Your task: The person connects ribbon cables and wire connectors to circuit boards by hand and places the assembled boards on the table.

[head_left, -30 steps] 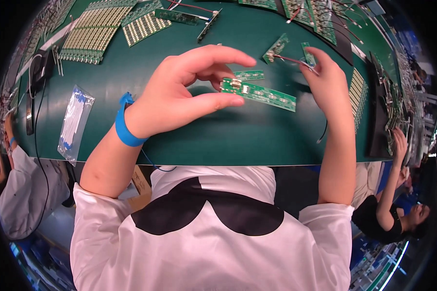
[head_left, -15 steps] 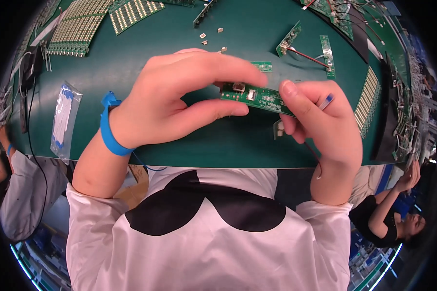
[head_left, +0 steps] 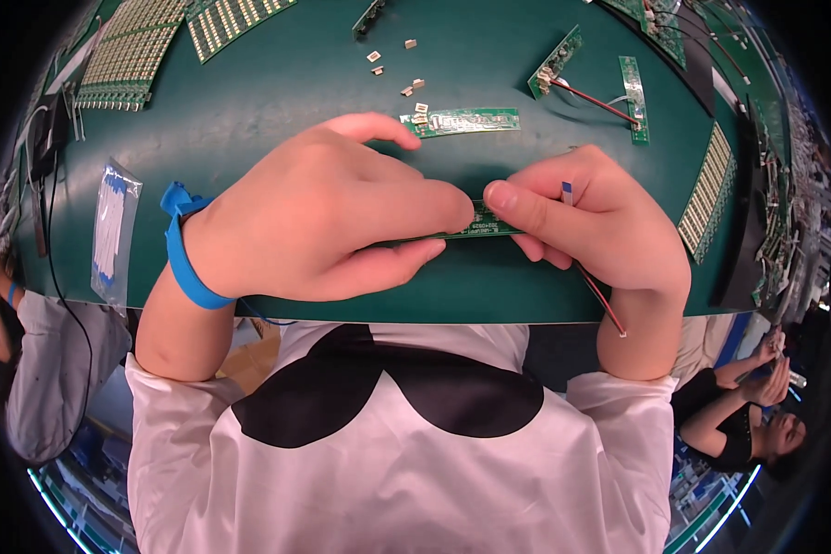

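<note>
My left hand (head_left: 328,222) and my right hand (head_left: 596,217) meet over the green mat (head_left: 277,102) and pinch a narrow green circuit board (head_left: 485,224) between thumbs and fingers. Most of the board is hidden under my fingers. My right hand also holds a thin red and black wire (head_left: 600,297) that trails past my wrist, with a small blue-tipped end (head_left: 566,193) showing above my fingers. A blue band (head_left: 183,254) wraps my left wrist.
Another narrow green board (head_left: 462,120) lies just beyond my hands, with small white connectors (head_left: 406,65) scattered near it. Two wired boards (head_left: 596,74) lie at the far right, panel arrays (head_left: 148,46) at the far left, a clear bag (head_left: 113,231) at left. Other people sit at both sides.
The view has closed in on my hands. My right hand has come in against my left, and both now cover most of the board, held lower and nearer the table's front edge.
</note>
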{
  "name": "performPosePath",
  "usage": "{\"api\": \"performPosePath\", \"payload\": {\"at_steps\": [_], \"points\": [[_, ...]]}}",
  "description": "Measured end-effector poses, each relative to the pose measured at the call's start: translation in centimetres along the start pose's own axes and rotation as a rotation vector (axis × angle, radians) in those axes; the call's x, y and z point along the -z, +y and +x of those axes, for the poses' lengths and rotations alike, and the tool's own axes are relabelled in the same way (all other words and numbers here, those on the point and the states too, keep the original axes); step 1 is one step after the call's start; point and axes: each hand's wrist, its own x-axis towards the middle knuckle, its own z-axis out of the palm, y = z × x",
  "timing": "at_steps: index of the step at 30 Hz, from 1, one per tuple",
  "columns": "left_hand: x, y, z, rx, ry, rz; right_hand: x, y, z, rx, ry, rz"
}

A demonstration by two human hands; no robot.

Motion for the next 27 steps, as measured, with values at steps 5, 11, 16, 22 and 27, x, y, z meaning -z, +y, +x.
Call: {"api": "performPosePath", "payload": {"at_steps": [5,11,16,22,27], "points": [[0.1,0.3,-0.2,-0.023,0.009,0.038,-0.2,-0.2,-0.1,-0.019,-0.008,-0.001],[0.6,-0.1,0.1,0.182,0.124,-0.286,0.2,0.8,-0.5,0.096,0.242,0.055],[0.4,0.3,0.1,0.382,0.320,-0.649,-0.3,0.8,-2.0,0.299,0.449,0.076],[0.9,0.7,0.3,0.506,0.369,-0.724,-2.4,-0.6,-2.1,0.320,0.556,-0.124],[0.6,0.4,0.2,0.520,0.410,-0.688,-2.6,-1.4,-1.4,0.425,0.551,-0.081]]}}
